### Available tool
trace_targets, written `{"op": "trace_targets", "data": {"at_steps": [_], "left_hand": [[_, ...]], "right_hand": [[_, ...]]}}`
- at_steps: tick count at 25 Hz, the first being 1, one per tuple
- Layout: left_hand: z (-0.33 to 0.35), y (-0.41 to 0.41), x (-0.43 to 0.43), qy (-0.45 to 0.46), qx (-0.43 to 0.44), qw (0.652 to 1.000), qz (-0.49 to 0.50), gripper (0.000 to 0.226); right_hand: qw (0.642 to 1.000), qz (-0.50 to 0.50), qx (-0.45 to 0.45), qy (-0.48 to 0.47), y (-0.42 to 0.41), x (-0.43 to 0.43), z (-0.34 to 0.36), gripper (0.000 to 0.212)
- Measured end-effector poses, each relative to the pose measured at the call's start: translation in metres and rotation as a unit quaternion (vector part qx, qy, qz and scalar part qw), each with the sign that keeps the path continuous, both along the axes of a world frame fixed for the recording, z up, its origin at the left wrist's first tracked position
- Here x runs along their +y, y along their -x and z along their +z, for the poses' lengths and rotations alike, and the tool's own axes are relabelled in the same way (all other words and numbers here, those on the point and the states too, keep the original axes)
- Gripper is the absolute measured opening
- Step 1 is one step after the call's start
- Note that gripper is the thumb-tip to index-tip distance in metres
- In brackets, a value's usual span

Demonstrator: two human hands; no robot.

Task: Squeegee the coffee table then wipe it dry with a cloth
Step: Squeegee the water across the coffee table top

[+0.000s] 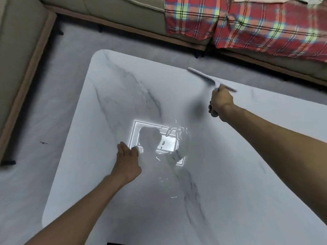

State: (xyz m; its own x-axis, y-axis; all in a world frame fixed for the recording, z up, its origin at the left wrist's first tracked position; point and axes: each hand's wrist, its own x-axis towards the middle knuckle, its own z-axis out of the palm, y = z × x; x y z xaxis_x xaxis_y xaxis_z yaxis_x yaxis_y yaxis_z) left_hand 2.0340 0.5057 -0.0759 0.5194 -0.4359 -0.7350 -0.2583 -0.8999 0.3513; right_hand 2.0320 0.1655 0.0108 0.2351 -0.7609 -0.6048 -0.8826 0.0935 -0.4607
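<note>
The white marble coffee table [109, 96] fills the middle of the view, with grey veins and water drops and streaks [174, 133] near its centre. My right hand [220, 103] grips the handle of a pale squeegee [205, 76], whose blade lies near the table's far edge. My left hand [128, 156] rests on the tabletop with fingers relaxed, beside a bright reflection of a ceiling light. No cloth is in view.
A beige sofa [123, 11] runs along the far side and the left [16, 59]. A red plaid blanket [256, 27] is draped over it at the top right. Grey carpet [58, 82] surrounds the table.
</note>
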Motion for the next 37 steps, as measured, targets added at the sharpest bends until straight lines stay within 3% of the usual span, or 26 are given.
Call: {"op": "trace_targets", "data": {"at_steps": [2,3,6,9,12,16,19,21,24,28,34,37], "left_hand": [[-0.002,0.001,-0.004,-0.018,-0.003,1.000,-0.009,0.051],[-0.002,0.002,-0.005,-0.029,-0.008,0.999,-0.016,0.052],[-0.009,0.005,-0.004,-0.044,-0.010,0.999,-0.011,0.053],[-0.013,0.003,-0.004,-0.057,0.001,0.998,-0.001,0.061],[0.002,0.004,-0.010,-0.060,0.008,0.998,0.010,0.057],[0.006,0.004,-0.008,-0.012,0.001,0.999,0.037,0.047],[0.005,0.006,0.002,0.028,-0.008,0.998,0.047,0.047],[0.004,0.009,0.011,0.062,-0.028,0.995,0.071,0.045],[0.005,0.021,0.023,0.097,-0.067,0.988,0.105,0.034],[0.005,0.052,0.026,0.098,-0.095,0.986,0.096,0.035],[0.005,0.085,0.002,0.055,-0.029,0.993,0.099,0.034],[0.005,0.081,-0.005,0.040,-0.012,0.993,0.111,0.034]], "right_hand": [[0.998,0.053,0.014,-0.012,0.006,0.019,-0.012,0.023],[0.995,0.094,0.011,0.001,0.016,0.031,-0.014,0.029],[0.959,0.279,0.035,0.023,0.073,0.077,-0.005,0.043],[0.931,0.357,0.073,-0.024,0.120,0.101,0.016,0.043],[0.940,0.337,0.048,0.009,0.105,0.081,0.035,0.034],[0.973,0.228,-0.023,0.033,0.010,0.043,0.015,0.016],[0.971,0.238,-0.019,0.033,-0.020,0.066,-0.010,0.031],[0.940,0.333,-0.018,0.076,-0.005,0.102,-0.022,0.044],[0.876,0.478,-0.025,0.057,0.048,0.138,-0.024,0.046],[0.835,0.544,0.041,0.070,0.127,0.112,-0.013,0.049],[0.856,0.502,0.110,0.048,0.215,0.043,0.036,0.043],[0.884,0.458,0.060,0.067,0.185,0.019,0.041,0.044]]}}
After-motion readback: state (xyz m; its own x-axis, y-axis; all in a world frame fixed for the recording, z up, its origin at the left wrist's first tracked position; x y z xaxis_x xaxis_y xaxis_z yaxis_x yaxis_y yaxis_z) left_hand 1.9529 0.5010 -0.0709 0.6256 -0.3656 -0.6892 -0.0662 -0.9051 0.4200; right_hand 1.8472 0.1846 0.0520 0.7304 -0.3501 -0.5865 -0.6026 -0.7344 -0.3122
